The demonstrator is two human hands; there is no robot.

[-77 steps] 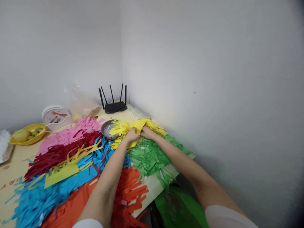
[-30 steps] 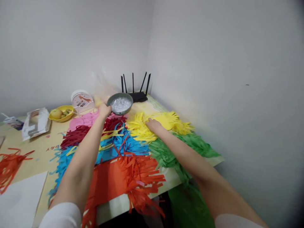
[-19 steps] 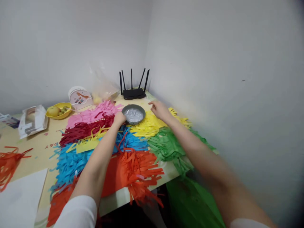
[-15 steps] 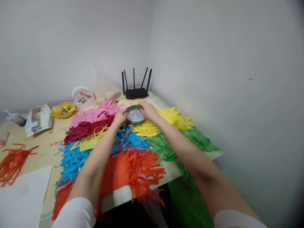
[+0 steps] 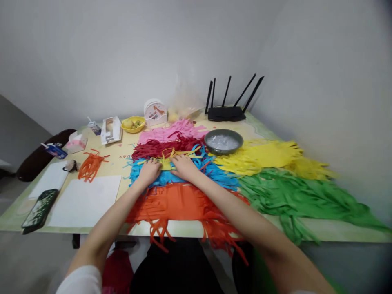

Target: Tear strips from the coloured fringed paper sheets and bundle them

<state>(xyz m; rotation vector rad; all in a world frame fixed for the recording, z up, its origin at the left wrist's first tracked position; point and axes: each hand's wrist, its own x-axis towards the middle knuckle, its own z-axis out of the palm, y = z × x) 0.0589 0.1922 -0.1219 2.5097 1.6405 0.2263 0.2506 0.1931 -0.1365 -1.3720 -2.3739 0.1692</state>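
Note:
A small yellow fringed paper piece [image 5: 166,164] lies over blue fringed paper [image 5: 171,178]. My left hand [image 5: 150,170] is at its left end, fingers closed on the edge. At the right end, the fingers of my right hand [image 5: 184,166] are bent onto the same piece; the fingertips are partly hidden. Dark red fringed paper [image 5: 171,146] lies just beyond both hands, with pink fringed paper [image 5: 171,130] behind that. Nearer me is orange fringed paper [image 5: 180,202], its strips hanging over the table edge. A grey-green bowl [image 5: 223,141] of shiny clear stuff stands to the right, untouched.
Larger yellow fringed paper [image 5: 266,155] and green fringed paper [image 5: 294,192] cover the right side. A black router [image 5: 226,114] stands at the back. On the left are a phone [image 5: 40,210], a white sheet [image 5: 85,202], loose orange strips [image 5: 92,165] and a yellow fruit dish [image 5: 133,130].
Both hands have let go of the bowl, which now rests by the large yellow paper. They have come nearer and taken the small yellow piece. The view has swung left.

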